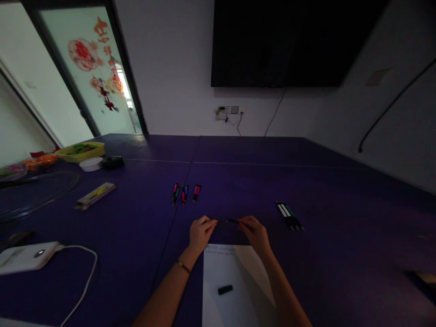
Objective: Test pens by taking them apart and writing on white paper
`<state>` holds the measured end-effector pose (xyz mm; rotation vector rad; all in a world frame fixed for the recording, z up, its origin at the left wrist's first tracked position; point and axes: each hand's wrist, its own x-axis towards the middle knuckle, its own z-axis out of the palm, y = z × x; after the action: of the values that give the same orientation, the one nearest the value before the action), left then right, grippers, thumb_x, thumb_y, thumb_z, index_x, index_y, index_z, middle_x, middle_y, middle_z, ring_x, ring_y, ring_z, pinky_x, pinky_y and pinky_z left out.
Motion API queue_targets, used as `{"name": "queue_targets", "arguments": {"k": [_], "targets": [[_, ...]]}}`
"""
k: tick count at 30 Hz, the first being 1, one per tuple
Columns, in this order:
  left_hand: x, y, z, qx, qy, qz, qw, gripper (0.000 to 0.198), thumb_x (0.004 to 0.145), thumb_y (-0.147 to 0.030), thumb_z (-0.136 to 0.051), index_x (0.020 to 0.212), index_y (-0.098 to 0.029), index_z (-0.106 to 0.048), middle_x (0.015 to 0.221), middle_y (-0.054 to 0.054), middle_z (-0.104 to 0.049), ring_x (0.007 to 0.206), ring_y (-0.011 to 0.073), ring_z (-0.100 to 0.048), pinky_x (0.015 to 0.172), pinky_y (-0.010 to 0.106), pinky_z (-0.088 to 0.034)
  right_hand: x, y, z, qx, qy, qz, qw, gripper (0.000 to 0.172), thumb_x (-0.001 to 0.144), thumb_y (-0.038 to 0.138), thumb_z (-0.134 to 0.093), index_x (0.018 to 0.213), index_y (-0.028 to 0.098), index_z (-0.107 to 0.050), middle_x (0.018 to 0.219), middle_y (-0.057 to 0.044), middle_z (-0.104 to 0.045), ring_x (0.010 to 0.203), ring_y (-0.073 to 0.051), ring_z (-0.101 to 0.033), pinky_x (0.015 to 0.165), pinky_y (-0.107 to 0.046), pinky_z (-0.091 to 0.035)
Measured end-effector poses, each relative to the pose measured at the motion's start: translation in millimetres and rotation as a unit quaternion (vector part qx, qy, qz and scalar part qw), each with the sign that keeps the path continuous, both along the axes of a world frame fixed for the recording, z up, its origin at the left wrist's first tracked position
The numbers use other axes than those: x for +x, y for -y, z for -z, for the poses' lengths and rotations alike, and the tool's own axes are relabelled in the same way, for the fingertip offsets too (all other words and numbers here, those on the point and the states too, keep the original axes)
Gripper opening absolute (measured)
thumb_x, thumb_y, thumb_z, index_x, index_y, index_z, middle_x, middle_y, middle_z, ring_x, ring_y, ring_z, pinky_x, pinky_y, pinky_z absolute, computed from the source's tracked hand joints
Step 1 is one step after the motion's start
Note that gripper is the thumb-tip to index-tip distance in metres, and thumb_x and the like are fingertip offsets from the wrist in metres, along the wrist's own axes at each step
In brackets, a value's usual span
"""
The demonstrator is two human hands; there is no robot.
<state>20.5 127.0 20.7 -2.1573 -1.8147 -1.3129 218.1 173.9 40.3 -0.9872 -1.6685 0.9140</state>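
Observation:
My right hand (255, 232) pinches a thin dark pen (232, 220), its light tip pointing left. Facing it, my left hand (202, 232) has its fingertips pressed together; whatever they may hold is too small to name. A small gap lies between the pen's tip and the left fingers. Both hands are just beyond the top edge of a white sheet of paper (218, 272), which has faint writing along that edge. On the sheet lies a short black cylinder (225, 289), perhaps a cap.
Several colourful pens (184, 194) lie beyond my left hand; several white and green pens (289, 215) lie to the right. At left are a long box (95, 196), a white power bank (29, 258) with a cable (91, 277), a yellow basket (80, 155) and black tape (113, 162).

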Motion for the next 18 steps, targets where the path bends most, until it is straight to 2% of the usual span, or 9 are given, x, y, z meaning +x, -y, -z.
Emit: {"name": "queue_targets", "arguments": {"k": [5, 10, 15, 18], "targets": [[-0.3, -0.4, 1.8, -0.013, -0.003, 0.006, 1.0, 0.023, 0.084, -0.032, -0.044, 0.091, -0.026, -0.065, 0.075, 0.0, -0.059, 0.068, 0.0087, -0.053, 0.061, 0.023, -0.036, -0.5, 2.0, -0.4, 0.04, 0.019, 0.015, 0.999, 0.026, 0.075, 0.041, -0.052, 0.076, 0.02, -0.067, 0.077, -0.006, -0.055, 0.063, -0.015, -0.058, 0.057, -0.027, -0.049], [-0.6, -0.6, 0.9, -0.016, -0.017, 0.011, 1.0, 0.022, 0.084, -0.032, -0.044, 0.09, -0.026, -0.064, 0.073, -0.001, -0.059, 0.068, 0.009, -0.053, 0.062, 0.023, -0.035, -2.7, 3.9, -3.3, 0.064, 0.031, -0.001, 0.997, 0.023, 0.077, 0.036, -0.049, 0.076, 0.021, -0.067, 0.076, -0.005, -0.055, 0.063, -0.015, -0.058, 0.056, -0.027, -0.048], [-0.9, 0.5, -0.7, -0.016, -0.008, -0.002, 1.0, 0.023, 0.084, -0.032, -0.043, 0.091, -0.025, -0.064, 0.074, 0.0, -0.059, 0.068, 0.009, -0.052, 0.062, 0.024, -0.034, 2.4, 3.0, -3.4, 0.075, 0.028, 0.056, 0.995, 0.025, 0.077, 0.039, -0.049, 0.075, 0.02, -0.066, 0.076, -0.006, -0.054, 0.06, -0.015, -0.058, 0.052, -0.027, -0.047], [-0.5, 1.3, -1.4, -0.015, -0.016, 0.008, 1.0, 0.023, 0.084, -0.032, -0.043, 0.091, -0.026, -0.064, 0.074, 0.0, -0.059, 0.068, 0.0087, -0.052, 0.061, 0.023, -0.034, 1.1, 3.8, 1.4, 0.077, 0.031, 0.042, 0.996, 0.025, 0.077, 0.039, -0.049, 0.076, 0.021, -0.066, 0.076, -0.006, -0.054, 0.06, -0.015, -0.057, 0.052, -0.027, -0.047]]}}
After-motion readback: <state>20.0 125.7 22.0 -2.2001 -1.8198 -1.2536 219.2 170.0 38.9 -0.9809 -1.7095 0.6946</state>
